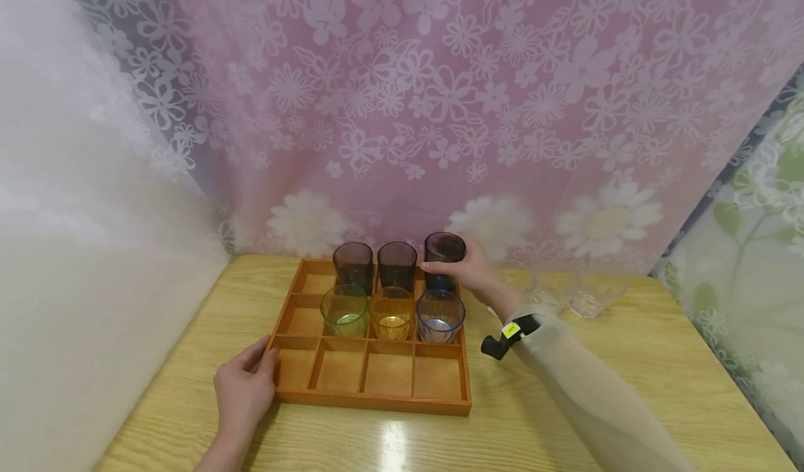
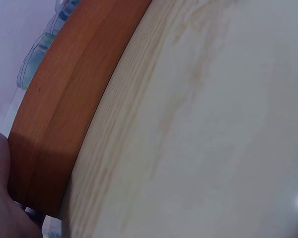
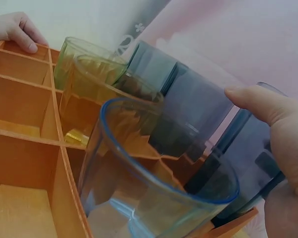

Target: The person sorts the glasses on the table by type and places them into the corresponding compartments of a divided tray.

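Observation:
My right hand [image 1: 474, 273] grips a dark grey glass [image 1: 444, 252] at the back right corner of a wooden divided tray [image 1: 377, 403]. Thumb and fingers lie on opposite sides of the glass. Two more dark glasses [image 1: 353, 266] stand to its left in the back row. In the row before them are a green glass [image 1: 344, 311], an amber glass [image 1: 392, 315] and a blue-rimmed glass [image 1: 440, 316]. At the tray's front left corner, my left hand [image 1: 245, 388] holds the side wall; some of its fingers are hidden.
Several clear glasses [image 1: 585, 301] stand on the wooden table [image 1: 615, 374] to the right, partly behind my right forearm. A pink flowered curtain [image 1: 402, 109] hangs behind the table. The tray's front row and left column hold no glasses.

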`<action>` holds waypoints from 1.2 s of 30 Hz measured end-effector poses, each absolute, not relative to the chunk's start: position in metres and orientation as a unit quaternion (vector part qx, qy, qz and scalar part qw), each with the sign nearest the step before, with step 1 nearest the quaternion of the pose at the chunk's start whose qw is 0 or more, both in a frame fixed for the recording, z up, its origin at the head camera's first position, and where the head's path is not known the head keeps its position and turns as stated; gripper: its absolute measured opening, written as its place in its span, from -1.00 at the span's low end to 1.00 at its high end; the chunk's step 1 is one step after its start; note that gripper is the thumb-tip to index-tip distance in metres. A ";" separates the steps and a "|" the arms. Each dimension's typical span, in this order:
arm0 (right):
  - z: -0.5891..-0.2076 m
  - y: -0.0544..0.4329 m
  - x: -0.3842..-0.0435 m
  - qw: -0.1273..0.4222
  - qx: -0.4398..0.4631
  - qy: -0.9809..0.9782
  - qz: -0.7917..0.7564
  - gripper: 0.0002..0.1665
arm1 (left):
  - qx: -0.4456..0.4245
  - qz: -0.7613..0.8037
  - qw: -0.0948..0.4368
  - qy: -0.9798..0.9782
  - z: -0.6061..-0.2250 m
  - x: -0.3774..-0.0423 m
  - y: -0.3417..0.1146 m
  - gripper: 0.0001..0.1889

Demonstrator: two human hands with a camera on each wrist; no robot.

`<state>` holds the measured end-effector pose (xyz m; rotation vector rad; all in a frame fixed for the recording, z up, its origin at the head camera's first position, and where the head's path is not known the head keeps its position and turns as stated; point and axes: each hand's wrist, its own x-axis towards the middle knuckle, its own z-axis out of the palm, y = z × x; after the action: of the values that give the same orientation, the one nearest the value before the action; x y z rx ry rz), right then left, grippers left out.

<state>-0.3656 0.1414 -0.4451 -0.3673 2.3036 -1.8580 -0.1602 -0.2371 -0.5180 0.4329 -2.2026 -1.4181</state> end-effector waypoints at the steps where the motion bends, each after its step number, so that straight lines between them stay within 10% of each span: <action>1: -0.447 0.141 -0.366 0.081 -0.123 0.771 -0.620 -0.05 | 0.158 -0.517 0.242 -0.806 -0.518 -0.160 -0.237 -0.71; 36: -0.446 0.150 -0.358 0.077 -0.158 0.795 -0.581 -0.01 | 0.163 -0.520 0.234 -0.805 -0.519 -0.160 -0.238 -0.70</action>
<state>-0.3575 0.1505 -0.4460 -0.4743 2.3813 -1.7417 -0.1602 -0.2376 -0.5186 0.4473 -2.2109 -1.4289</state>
